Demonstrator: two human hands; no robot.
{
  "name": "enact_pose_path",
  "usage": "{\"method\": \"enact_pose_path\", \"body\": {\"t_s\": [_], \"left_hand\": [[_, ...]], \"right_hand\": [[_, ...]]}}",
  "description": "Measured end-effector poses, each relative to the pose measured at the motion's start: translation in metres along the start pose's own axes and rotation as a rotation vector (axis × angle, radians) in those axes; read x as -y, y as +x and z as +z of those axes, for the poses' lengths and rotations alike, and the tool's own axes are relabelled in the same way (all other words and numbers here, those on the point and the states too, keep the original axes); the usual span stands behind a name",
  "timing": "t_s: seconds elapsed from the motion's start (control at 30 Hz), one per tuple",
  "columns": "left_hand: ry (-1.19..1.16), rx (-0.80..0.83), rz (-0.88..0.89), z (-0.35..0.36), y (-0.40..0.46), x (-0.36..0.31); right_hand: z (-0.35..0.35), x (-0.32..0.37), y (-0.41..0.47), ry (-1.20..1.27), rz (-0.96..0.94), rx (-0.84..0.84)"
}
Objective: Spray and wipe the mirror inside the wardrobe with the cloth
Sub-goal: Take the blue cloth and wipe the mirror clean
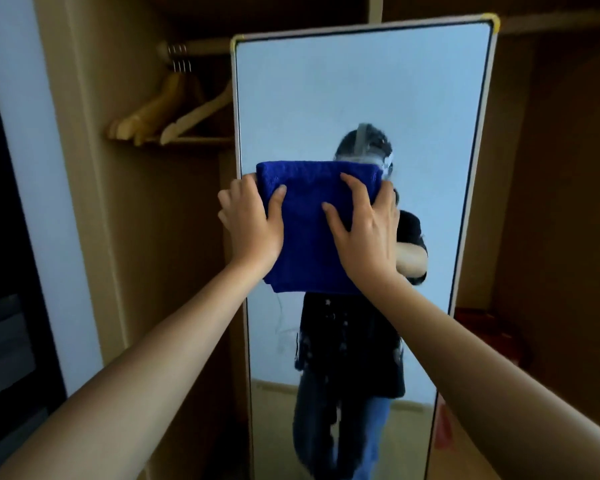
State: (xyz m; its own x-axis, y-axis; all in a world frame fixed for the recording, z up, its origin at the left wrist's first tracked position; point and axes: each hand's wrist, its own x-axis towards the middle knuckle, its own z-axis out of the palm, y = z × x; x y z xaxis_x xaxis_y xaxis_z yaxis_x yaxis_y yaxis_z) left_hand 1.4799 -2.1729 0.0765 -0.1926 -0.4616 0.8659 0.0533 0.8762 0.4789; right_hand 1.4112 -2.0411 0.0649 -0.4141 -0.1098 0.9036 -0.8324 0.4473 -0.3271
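The mirror [361,98] stood in our wardrobe [136,237] beside wooden hangers [174,112]; our left hand [253,223] and right hand [364,223] pressed the blue cloth [309,244] against it, fingers [352,188] spread, thumbs loosely over the cloth.

— Where does the mirror [361,98] stand?
— Inside the wardrobe [136,202], hangers [174,112] on a rail [201,46] to its left.
— And the cloth [312,230]?
— Flat against the glass, left hand [250,220] on its left edge, right hand [364,226] on its right.

Both arms outstretched, left hand [250,220], right hand [364,220], fingers spread
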Motion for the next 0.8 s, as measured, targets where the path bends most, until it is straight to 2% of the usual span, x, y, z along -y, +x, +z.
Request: {"method": "enact_pose_path", "body": {"t_s": [0.17, 0.27, 0.53, 0.67, 0.8], "left_hand": [[0.054, -0.106, 0.108, -0.003, 0.059, -0.013], [0.108, -0.130, 0.107, -0.007, 0.095, -0.020], [-0.049, -0.091, 0.280, -0.004, 0.152, -0.027], [-0.022, -0.106, 0.261, 0.005, 0.156, -0.021], [-0.060, -0.102, 0.228, 0.010, 0.157, -0.019]], "right_hand": [[0.003, 0.019, 0.057, -0.183, -0.107, -0.117], [0.005, 0.033, 0.088, -0.241, -0.145, -0.183], [0.008, 0.046, 0.139, -0.390, -0.090, -0.235], [0.008, 0.047, 0.143, -0.505, -0.049, -0.214], [0.020, 0.064, 0.139, -0.625, -0.049, -0.290]]}}
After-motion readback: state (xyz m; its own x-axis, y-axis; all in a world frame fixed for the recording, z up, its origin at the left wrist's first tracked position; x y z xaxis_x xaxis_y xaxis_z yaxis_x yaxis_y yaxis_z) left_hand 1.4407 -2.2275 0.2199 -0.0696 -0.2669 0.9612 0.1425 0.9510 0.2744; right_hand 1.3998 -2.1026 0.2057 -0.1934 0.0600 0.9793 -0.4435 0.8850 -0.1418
